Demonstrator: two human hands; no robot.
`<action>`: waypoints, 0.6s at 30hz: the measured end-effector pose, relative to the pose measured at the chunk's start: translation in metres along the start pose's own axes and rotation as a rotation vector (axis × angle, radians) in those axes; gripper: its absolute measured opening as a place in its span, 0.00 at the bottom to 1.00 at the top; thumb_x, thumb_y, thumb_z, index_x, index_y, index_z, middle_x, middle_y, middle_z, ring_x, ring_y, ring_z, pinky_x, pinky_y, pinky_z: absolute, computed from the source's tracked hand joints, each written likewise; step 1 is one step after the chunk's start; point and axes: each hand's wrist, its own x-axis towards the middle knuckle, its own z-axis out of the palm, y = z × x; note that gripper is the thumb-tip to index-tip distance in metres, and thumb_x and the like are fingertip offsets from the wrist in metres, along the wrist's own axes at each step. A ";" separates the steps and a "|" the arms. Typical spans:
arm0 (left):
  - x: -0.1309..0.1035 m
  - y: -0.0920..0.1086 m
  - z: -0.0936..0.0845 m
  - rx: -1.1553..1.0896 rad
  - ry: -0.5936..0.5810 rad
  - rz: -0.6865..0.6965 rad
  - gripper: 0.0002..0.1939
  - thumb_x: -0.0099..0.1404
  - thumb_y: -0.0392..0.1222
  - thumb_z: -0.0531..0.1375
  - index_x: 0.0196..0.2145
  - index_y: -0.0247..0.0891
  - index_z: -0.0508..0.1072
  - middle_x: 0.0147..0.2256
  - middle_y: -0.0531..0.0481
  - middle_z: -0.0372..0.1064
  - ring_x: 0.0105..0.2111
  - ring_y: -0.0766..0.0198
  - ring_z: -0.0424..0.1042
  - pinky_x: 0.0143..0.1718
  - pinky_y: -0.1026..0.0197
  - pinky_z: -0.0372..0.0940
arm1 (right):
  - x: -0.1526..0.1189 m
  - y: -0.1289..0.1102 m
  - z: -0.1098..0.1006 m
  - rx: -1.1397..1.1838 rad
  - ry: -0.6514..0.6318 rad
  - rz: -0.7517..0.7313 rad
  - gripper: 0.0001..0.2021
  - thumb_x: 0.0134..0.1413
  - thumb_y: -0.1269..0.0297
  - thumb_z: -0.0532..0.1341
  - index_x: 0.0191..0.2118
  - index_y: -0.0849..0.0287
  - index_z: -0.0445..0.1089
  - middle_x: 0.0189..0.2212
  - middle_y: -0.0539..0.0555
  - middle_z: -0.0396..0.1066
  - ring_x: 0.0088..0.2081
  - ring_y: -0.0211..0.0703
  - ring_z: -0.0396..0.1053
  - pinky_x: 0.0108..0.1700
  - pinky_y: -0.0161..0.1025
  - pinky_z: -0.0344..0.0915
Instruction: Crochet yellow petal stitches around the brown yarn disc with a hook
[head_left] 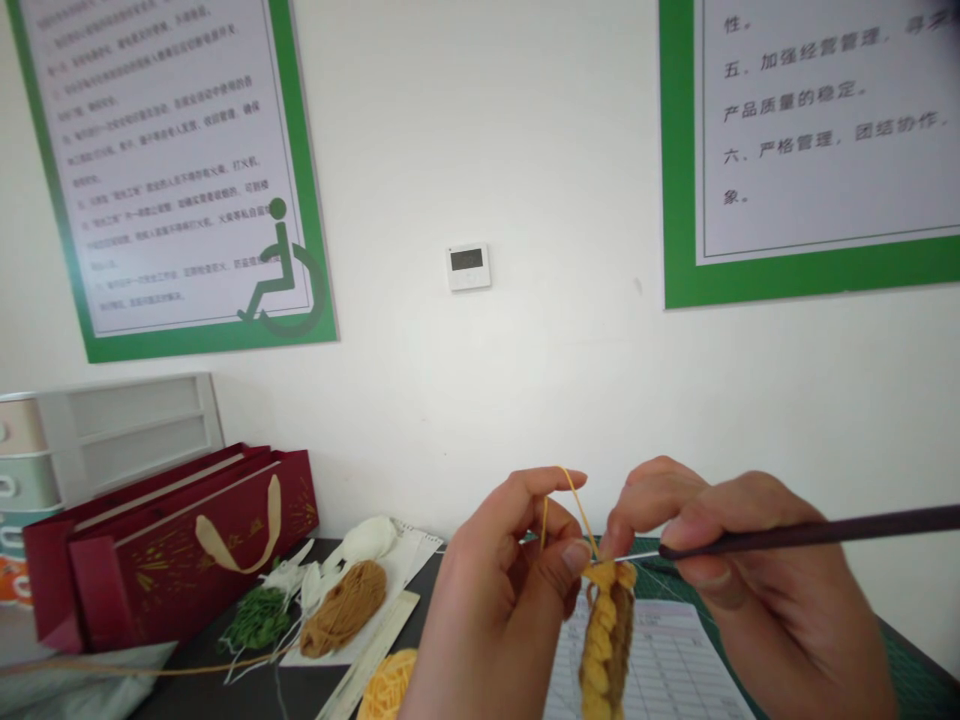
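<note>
Red gift bag (pixel 150 560) at far left on desk, brown yarn skein (pixel 343 607) beside it. R hand (pixel 757 580): fingers closed tight on dark crochet hook (pixel 810 532), tip at top of yellow crochet piece (pixel 606 640). L hand (pixel 502 600): thumb + fingers pinched on piece's top edge, index raised w/ yellow strand (pixel 577 505) looped over it. Piece hangs btwn both hands, above printed sheet (pixel 675 670).

left hand (pixel 499 590): bare, no sleeve | right hand (pixel 757 580): bare, no ring
</note>
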 end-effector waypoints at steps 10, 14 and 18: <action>-0.002 0.000 0.000 -0.030 0.029 0.020 0.14 0.66 0.35 0.62 0.50 0.43 0.76 0.31 0.54 0.65 0.30 0.66 0.61 0.31 0.62 0.57 | -0.003 0.002 0.003 0.059 0.038 0.020 0.04 0.71 0.66 0.55 0.46 0.52 0.66 0.34 0.51 0.75 0.37 0.44 0.75 0.38 0.44 0.71; -0.001 0.000 0.000 -0.027 0.036 0.002 0.15 0.65 0.35 0.63 0.49 0.43 0.76 0.30 0.55 0.64 0.30 0.66 0.61 0.30 0.62 0.57 | -0.003 0.003 0.002 0.071 0.008 0.024 0.04 0.71 0.65 0.54 0.46 0.51 0.65 0.35 0.51 0.75 0.38 0.44 0.74 0.37 0.43 0.70; -0.001 -0.001 0.001 -0.040 0.043 0.006 0.15 0.65 0.35 0.63 0.49 0.43 0.77 0.31 0.55 0.65 0.30 0.66 0.62 0.30 0.61 0.58 | -0.003 0.002 0.004 0.084 -0.009 0.025 0.04 0.71 0.64 0.55 0.46 0.51 0.65 0.34 0.51 0.76 0.37 0.43 0.73 0.37 0.43 0.70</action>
